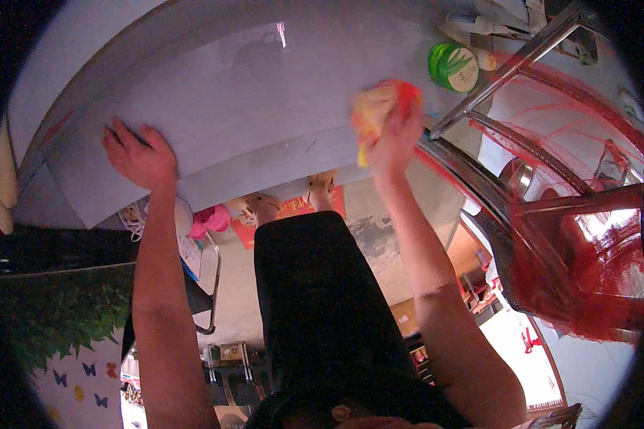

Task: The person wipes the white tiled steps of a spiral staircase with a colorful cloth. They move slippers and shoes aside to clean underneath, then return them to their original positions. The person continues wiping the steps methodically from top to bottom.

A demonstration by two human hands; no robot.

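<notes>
A wide grey tabletop (279, 102) spreads before me, with a loose front edge that hangs over near my knees. My left hand (142, 155) rests flat on its left part, fingers apart, holding nothing. At the right, my right hand (394, 139) grips a red and yellow cloth (381, 104) against the surface; hand and cloth are blurred. A round green container (453, 67) with a pale lid stands just beyond the cloth, to the right.
A metal frame (507, 75) with red netting (558, 155) stands close at the right. Bottles and small items crowd the back right corner. Below the table are a red mat (290, 209), pink items (209, 221) and a metal chair frame (214, 289).
</notes>
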